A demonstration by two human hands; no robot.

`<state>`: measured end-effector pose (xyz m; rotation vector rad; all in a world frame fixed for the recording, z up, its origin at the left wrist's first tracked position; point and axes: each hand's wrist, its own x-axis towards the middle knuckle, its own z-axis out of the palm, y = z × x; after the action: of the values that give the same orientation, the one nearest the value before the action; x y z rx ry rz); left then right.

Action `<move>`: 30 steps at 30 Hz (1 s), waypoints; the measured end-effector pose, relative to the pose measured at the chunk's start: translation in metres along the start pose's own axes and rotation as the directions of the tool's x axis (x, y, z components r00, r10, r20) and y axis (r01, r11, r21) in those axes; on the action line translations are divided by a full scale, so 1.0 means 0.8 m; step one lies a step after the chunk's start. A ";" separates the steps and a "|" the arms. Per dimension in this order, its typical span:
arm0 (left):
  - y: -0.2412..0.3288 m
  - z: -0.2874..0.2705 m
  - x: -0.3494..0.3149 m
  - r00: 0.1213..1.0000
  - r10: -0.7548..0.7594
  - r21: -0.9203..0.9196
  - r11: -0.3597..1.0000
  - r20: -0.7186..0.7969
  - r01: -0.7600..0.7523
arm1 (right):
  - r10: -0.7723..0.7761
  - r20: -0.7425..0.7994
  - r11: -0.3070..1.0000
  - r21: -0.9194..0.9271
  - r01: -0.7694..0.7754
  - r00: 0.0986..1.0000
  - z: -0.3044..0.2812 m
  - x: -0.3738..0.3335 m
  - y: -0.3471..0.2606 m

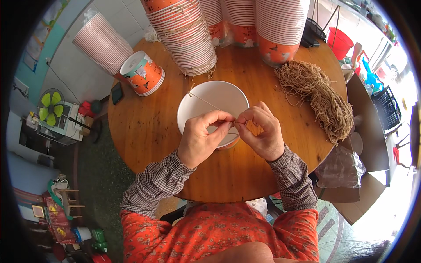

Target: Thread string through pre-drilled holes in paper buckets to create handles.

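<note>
A paper bucket [206,98], white inside, stands mouth up on the round wooden table [149,131]. A tan cord [205,100] runs from a knot at its far left rim across the opening to my fingers. Over the near rim, my left hand [206,133] pinches the cord between thumb and forefinger. My right hand [262,129] meets it fingertip to fingertip, also closed in a pinch on the cord. The exact bit of cord between the fingertips is mostly covered.
A hank of tan cords [315,96] lies at the right. Nested orange bucket stacks [184,44] with cords on them stand at the back, plain stacks [280,30] beside them. Far left are a short bucket stack [142,74] and a phone [116,93]. An open cardboard box [368,131] stands right of the table.
</note>
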<state>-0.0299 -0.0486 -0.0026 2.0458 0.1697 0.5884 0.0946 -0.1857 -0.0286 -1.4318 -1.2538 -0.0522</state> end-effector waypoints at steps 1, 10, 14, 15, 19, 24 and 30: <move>-0.001 -0.001 0.000 1.000 -0.001 0.000 1.000 0.001 0.001 | -0.009 0.001 1.000 -0.007 0.009 1.000 0.000 0.000 0.000; -0.011 -0.020 0.014 0.872 -0.337 -0.473 0.740 0.354 0.478 | 0.012 -0.006 1.000 -0.012 -0.012 1.000 0.000 0.000 0.005; -0.025 -0.022 0.016 0.792 -0.353 -0.648 0.456 0.498 0.610 | 0.138 -0.006 0.988 0.076 -0.137 0.990 0.003 -0.003 0.003; -0.026 -0.021 0.016 0.788 -0.344 -0.674 0.409 0.510 0.615 | 0.139 -0.007 0.988 0.075 -0.138 0.990 0.003 -0.003 0.002; -0.022 -0.019 0.019 0.810 -0.348 -0.694 0.419 0.472 0.585 | 0.063 -0.046 0.992 0.109 -0.057 0.997 0.004 -0.003 0.004; -0.023 -0.016 0.014 0.835 -0.358 -0.653 0.521 0.417 0.549 | -0.106 -0.066 0.994 -0.036 0.103 0.992 0.006 -0.002 0.014; -0.012 -0.015 0.013 0.847 -0.347 -0.627 0.570 0.403 0.532 | -0.047 -0.098 0.999 0.022 0.050 0.994 0.006 -0.006 0.016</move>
<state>-0.0251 -0.0309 -0.0020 1.1920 0.2552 0.0412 0.0984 -0.1825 -0.0420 -1.3621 -1.2055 -0.1376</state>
